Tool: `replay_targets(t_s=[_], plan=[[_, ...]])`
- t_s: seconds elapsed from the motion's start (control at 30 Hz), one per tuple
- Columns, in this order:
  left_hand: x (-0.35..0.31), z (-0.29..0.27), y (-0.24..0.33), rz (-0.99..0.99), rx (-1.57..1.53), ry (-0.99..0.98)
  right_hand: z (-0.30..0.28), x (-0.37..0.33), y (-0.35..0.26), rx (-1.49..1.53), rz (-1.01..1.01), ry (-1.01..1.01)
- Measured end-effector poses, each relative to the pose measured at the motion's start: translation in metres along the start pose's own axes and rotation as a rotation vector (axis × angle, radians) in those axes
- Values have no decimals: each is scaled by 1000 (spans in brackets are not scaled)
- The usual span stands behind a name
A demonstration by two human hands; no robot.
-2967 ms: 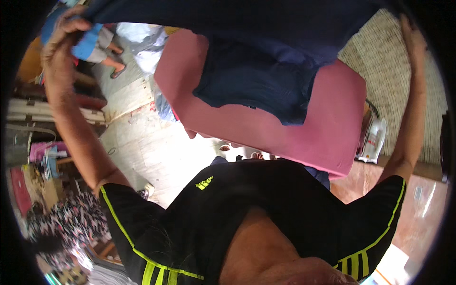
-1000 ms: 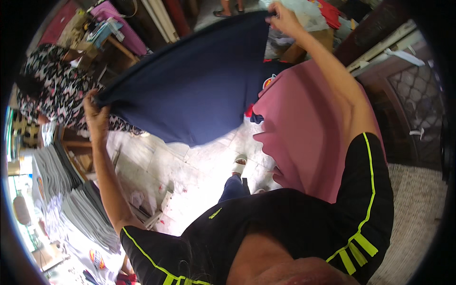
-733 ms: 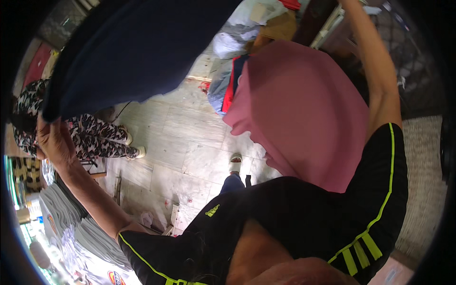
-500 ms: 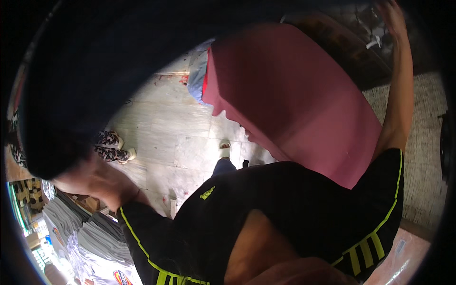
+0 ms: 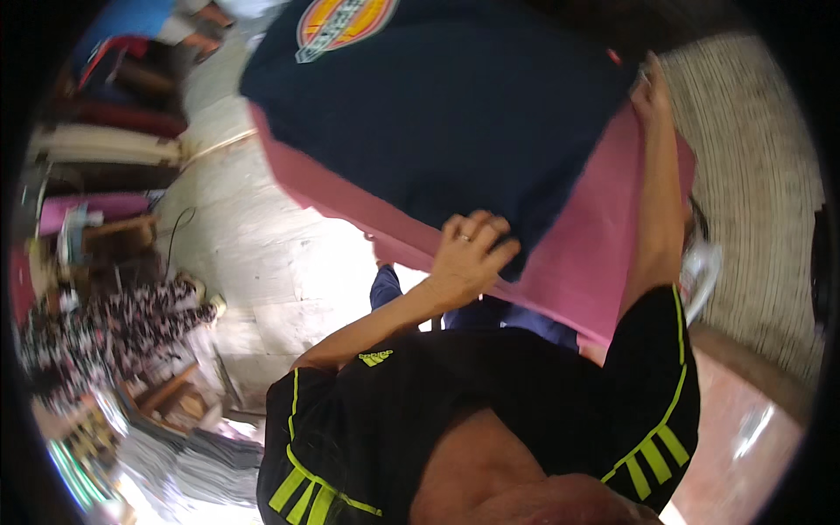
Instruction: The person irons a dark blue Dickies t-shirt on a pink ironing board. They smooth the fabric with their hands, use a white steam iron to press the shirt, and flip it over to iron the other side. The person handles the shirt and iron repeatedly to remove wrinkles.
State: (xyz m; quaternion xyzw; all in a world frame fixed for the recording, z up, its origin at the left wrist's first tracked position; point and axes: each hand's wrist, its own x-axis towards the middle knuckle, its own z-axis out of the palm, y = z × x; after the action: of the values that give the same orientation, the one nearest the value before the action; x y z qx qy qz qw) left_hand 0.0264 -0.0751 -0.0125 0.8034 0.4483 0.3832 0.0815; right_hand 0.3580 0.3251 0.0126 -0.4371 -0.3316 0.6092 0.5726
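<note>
A dark navy T-shirt (image 5: 455, 105) with an orange and yellow printed badge lies spread over a table draped in pink cloth (image 5: 604, 236). On the shirt's near edge rests my left hand (image 5: 472, 254), its bent fingers apart on the fabric and a ring on one of them. My right hand (image 5: 652, 92) is closed at the shirt's far right edge, with the fabric partly hidden behind its fingers. The far end of the shirt runs out of the picture.
Grey folded garments (image 5: 210, 464) are stacked at the lower left. A person's camouflage trousers (image 5: 114, 332) show at the left, near cluttered shelves (image 5: 105, 144). To the right is a ribbed woven mat (image 5: 744, 175), with a clear plastic item (image 5: 703, 271) beside the table.
The dark shirt, raised and blurred at the upper left before, now lies over the pink cloth. My left hand has come in from the far left; my right hand has moved nearer.
</note>
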Motion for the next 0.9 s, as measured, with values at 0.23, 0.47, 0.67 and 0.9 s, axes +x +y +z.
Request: replay_targets(t_s=[0.23, 0.47, 0.67, 0.9], plan=[[51, -6, -1, 11, 7, -381, 20, 25, -16, -890, -281, 367], [84, 20, 34, 203, -217, -598, -47, 31, -68, -1102, -492, 341], [84, 54, 51, 283, -274, -479, -21, 14, -90, -1152, -513, 362], [108, 55, 60, 303, -311, -432, -6, 34, -89, -1189, -885, 478]])
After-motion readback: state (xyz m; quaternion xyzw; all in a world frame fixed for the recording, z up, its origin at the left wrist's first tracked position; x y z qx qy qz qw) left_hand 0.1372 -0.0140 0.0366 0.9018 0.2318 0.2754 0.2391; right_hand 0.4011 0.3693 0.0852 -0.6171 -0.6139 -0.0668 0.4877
